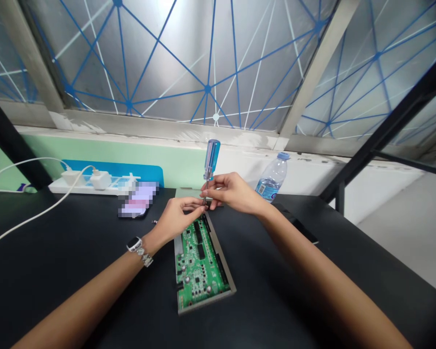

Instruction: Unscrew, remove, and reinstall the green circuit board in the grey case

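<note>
A screwdriver (211, 157) with a clear blue handle stands nearly upright, its shaft pointing down at the far end of a green circuit board (198, 264). The board sits in a grey metal frame (224, 271) on the black table. My right hand (234, 193) pinches the screwdriver's shaft just below the handle. At the lower end of the shaft, my left hand (179, 213) has its thumb and fingers closed around the tip. Whether a screw is between those fingers is hidden. The board's far end is partly covered by both hands.
Behind, a white power strip (83, 186) has plugs and white cables, with a phone (138, 199) in front of it. A water bottle (273, 177) stands at the back right, near a dark flat device (298, 225). Tiny metal pieces (154, 222) lie left of the board.
</note>
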The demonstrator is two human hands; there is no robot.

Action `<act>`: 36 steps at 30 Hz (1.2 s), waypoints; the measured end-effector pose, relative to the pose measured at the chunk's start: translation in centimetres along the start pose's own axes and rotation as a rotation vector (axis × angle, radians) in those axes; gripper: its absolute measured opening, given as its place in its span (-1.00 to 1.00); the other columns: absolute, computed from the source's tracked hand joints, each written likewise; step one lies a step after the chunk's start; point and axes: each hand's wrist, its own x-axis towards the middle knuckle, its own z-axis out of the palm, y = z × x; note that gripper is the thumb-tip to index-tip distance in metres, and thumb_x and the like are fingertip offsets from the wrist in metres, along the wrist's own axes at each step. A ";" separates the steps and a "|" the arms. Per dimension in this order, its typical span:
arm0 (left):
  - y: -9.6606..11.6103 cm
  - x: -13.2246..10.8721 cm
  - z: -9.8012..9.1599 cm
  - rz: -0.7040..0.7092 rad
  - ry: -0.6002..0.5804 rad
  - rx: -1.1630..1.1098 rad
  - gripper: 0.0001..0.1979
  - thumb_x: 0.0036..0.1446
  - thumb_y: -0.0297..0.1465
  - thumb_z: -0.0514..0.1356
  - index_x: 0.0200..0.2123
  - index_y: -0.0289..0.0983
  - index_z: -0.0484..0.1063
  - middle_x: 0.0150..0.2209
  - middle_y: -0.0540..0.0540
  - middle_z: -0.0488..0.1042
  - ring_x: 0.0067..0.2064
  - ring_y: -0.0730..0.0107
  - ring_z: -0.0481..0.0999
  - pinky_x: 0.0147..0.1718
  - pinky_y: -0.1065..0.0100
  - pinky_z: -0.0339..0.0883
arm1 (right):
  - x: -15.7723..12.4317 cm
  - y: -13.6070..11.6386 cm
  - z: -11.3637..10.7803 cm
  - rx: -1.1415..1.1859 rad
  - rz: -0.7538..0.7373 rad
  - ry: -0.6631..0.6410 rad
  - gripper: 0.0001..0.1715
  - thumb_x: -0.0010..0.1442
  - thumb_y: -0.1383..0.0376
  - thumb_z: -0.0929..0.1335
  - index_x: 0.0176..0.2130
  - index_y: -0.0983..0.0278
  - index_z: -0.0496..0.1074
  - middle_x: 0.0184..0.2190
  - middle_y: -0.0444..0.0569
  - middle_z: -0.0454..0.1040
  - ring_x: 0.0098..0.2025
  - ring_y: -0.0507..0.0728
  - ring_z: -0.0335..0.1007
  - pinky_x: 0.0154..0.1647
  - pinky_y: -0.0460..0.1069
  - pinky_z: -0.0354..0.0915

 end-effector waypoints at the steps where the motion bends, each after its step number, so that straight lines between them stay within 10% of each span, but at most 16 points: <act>1: -0.1 0.0 -0.2 0.009 0.001 0.017 -0.80 0.16 -0.32 0.27 -0.26 -0.33 0.59 -0.24 -0.17 0.66 -0.19 0.19 0.65 -0.08 0.22 0.50 | 0.0 -0.1 0.0 0.000 0.006 -0.015 -0.84 0.14 0.30 0.44 -0.29 0.37 0.48 -0.45 -0.07 0.52 -0.53 -0.01 0.50 -0.50 -0.12 0.36; 14: -0.4 0.9 1.3 0.104 -0.086 -0.086 -0.70 0.24 -0.35 0.16 -0.55 -0.29 0.43 -0.33 -0.13 0.64 -0.25 0.26 0.62 -0.14 0.30 0.45 | 0.2 0.3 2.0 0.070 -0.018 -0.129 -0.76 0.22 0.26 0.39 -0.13 0.35 0.44 -0.27 0.01 0.57 -0.59 -0.08 0.37 -0.68 -0.16 0.19; 21: -0.9 0.6 1.4 0.014 -0.043 -0.077 -0.73 0.18 -0.23 0.25 -0.34 -0.35 0.57 -0.30 -0.18 0.66 -0.22 0.15 0.64 -0.17 0.25 0.48 | 0.2 1.3 1.9 -0.067 -0.060 0.057 -0.77 0.16 0.21 0.43 -0.24 0.28 0.38 -0.43 -0.13 0.46 -0.56 -0.01 0.40 -0.63 -0.12 0.28; 36: 0.0 0.0 -0.2 0.047 -0.008 0.085 -0.82 0.20 -0.33 0.21 -0.39 -0.29 0.52 -0.34 -0.08 0.64 -0.23 0.21 0.63 -0.19 0.32 0.44 | -0.3 -0.1 1.4 0.070 0.020 -0.105 -0.87 0.24 0.35 0.32 -0.18 0.33 0.40 -0.28 0.03 0.57 -0.50 -0.01 0.50 -0.72 -0.18 0.10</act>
